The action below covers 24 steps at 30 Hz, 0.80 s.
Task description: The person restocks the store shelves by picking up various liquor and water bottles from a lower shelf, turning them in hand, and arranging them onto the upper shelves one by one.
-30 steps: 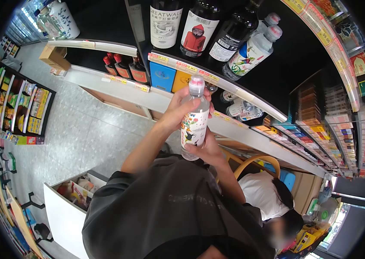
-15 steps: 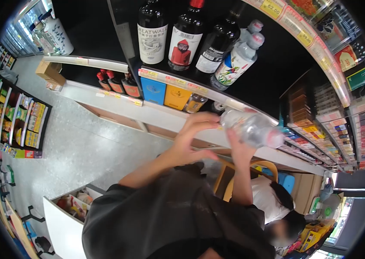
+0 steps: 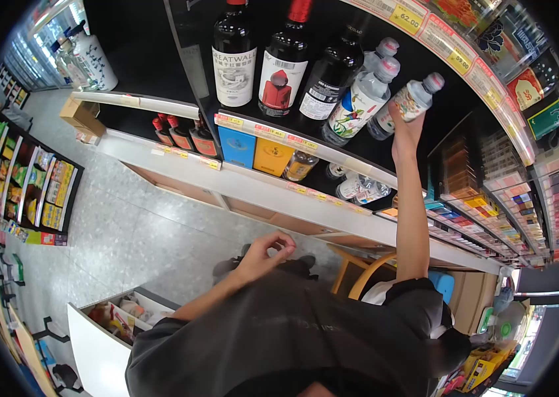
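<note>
My right hand [image 3: 406, 132] is wrapped round a clear plastic bottle [image 3: 415, 102] with a pink-white cap and a coloured label. It holds this bottle nearly upright, tilted in the view, at the right end of the bottle row on the dark shelf. Immediately left of it stand two similar bottles, the nearer one a clear bottle [image 3: 359, 109] with a bird on its label. Dark wine bottles, including one with a red hooded figure [image 3: 284, 83], stand further left. Low in front of my body, my left hand [image 3: 267, 255] is curled, thumb near fingertips, with nothing visible in it.
Below the bottles, a lower shelf holds a blue box [image 3: 236, 145], a yellow box [image 3: 271, 157] and lying clear bottles [image 3: 364, 190]. Cigarette-style packs [image 3: 484, 198] fill racks on the right. A wooden chair [image 3: 362, 274] and an open white drawer [image 3: 97, 347] are close to my body.
My right hand has carried the bottle up and forward from in front of the shelf edge to the bottle row. My left hand has drawn back toward my body, and its fingers have curled.
</note>
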{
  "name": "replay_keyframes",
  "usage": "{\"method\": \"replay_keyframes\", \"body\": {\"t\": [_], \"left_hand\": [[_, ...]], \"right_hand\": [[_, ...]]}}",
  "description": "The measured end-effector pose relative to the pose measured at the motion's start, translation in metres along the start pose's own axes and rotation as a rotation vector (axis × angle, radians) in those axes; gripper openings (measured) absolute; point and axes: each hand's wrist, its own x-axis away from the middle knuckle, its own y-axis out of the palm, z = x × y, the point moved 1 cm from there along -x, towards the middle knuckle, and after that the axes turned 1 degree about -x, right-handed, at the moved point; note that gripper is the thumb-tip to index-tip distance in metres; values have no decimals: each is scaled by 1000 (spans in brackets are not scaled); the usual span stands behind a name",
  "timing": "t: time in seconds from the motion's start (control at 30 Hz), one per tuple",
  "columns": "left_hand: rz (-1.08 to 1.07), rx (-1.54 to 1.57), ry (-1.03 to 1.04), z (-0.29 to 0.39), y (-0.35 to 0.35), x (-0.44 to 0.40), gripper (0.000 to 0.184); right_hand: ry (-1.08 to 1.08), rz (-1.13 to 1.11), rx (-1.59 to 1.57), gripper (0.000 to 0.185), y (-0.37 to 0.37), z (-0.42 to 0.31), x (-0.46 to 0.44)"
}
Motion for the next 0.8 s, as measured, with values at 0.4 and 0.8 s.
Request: {"method": "replay_keyframes", "body": {"t": [0.4,0.8], "left_hand": [[93,51,-117,-24,-2,3,10],[116,104,-146,-46,0,-6,7]], "right_hand": [[-87,-35,184,60,8,28,-25],[-46,-95,265,63,16,17,-11]]}}
